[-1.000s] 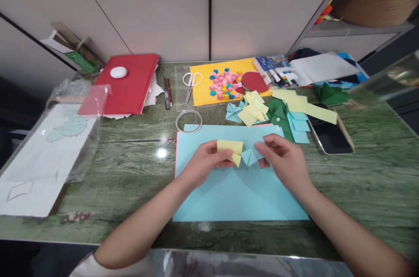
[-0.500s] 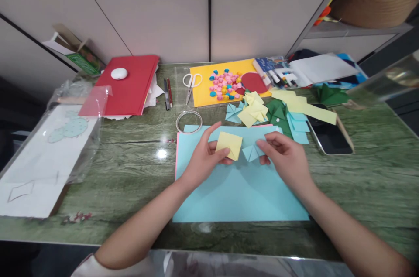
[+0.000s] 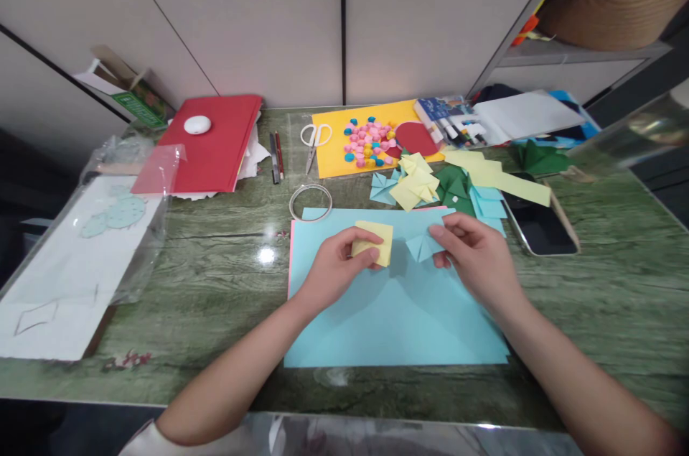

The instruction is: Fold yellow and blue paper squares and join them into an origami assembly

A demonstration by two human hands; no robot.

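Note:
My left hand (image 3: 344, 261) pinches a folded yellow paper piece (image 3: 381, 235) between thumb and fingers. Across a small gap, my right hand (image 3: 474, 252) grips a folded light blue paper piece (image 3: 420, 245) by its right side. Both pieces are held over a stack of light blue paper sheets (image 3: 392, 319), with a pink edge showing at its left. Just beyond the stack lie more folded pieces: a yellow folded paper pile (image 3: 415, 179), light blue folded paper (image 3: 383, 187) and dark green folded paper (image 3: 455, 187).
A roll of tape (image 3: 311, 202), scissors (image 3: 313, 143), two pens (image 3: 276, 156) and a red folder (image 3: 215, 154) lie further back. Pink, blue and yellow pellets (image 3: 370, 136) rest on yellow paper (image 3: 331, 158). A phone (image 3: 538, 219) is at right, a plastic-wrapped drawing (image 3: 59, 276) at left.
My left fingers have closed over the top of the yellow paper piece. My right hand has shifted slightly right with the blue piece, widening the gap between the two.

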